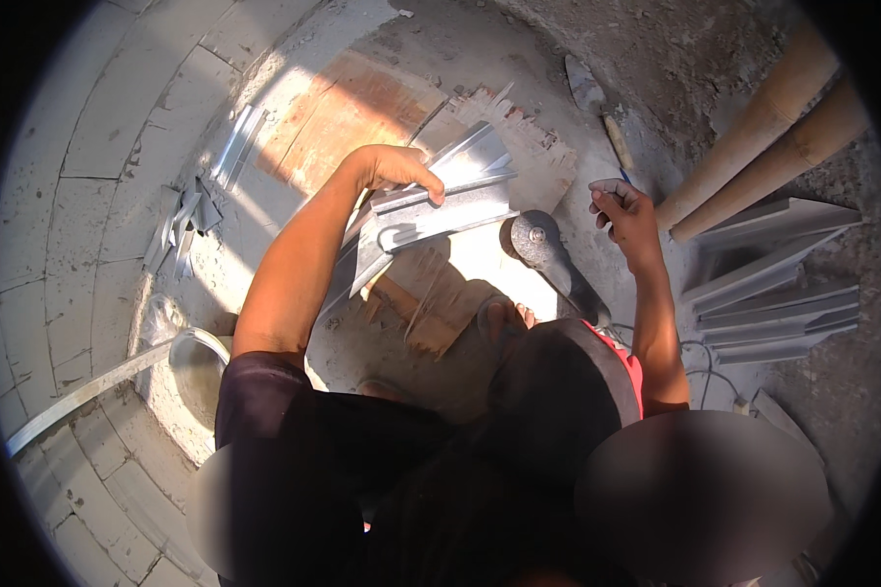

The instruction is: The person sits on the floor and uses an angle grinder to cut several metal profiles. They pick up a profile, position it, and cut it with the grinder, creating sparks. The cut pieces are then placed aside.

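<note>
My left hand [399,169] is closed over the top edge of a short grey metal channel [475,203], its thumb on the near side. The channel is one of several shiny pieces here; another metal piece [478,152] lies just beyond it, and a slanted one [360,259] shows at its left end. Right of the channel, apart from both hands, an angle grinder [564,266] rests with its round head toward the metal. Raised to the right of the grinder, my right hand [625,213] has curled fingers with the thumb pressed against them; whether anything small is between them is hidden.
Broken plywood [347,110] covers part of the dusty floor. Stacked metal channels [768,323] and bamboo poles [764,137] stand at right, with a trowel [584,86] farther off. Metal offcuts [188,217], a bucket [198,367] and a long metal strip [98,396] lie by the block wall [88,230].
</note>
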`<action>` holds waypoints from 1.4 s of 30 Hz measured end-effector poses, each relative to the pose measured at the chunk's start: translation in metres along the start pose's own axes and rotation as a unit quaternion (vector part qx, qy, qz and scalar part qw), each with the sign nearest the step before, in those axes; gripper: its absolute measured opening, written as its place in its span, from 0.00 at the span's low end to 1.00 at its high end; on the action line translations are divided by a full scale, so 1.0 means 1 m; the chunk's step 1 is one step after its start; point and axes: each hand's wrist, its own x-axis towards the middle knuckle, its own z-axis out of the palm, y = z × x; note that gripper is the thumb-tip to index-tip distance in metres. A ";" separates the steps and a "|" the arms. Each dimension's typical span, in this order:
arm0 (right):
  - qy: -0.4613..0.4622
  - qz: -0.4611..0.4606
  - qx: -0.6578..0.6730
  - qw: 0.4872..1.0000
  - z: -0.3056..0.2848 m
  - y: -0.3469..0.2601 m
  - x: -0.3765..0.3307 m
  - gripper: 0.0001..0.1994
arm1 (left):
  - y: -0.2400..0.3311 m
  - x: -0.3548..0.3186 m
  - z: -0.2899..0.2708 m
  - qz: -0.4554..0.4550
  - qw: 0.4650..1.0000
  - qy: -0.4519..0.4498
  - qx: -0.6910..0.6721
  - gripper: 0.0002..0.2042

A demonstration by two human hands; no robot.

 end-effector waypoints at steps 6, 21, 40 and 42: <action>-0.031 0.028 -0.002 0.999 0.017 0.040 0.036 0.10 | -0.025 0.078 -0.025 -0.029 0.994 -0.031 0.097 0.43; -0.197 -0.056 -0.164 0.965 0.129 0.042 0.217 0.15 | -0.047 0.058 0.036 0.119 0.788 0.482 0.365 0.09; -0.082 -0.046 -0.198 0.976 0.110 0.015 0.080 0.12 | -0.056 0.038 0.130 0.046 0.705 0.686 0.173 0.30; -0.110 -0.046 -0.263 0.957 0.115 0.016 0.076 0.16 | -0.054 0.041 0.144 -0.003 0.653 0.747 0.125 0.37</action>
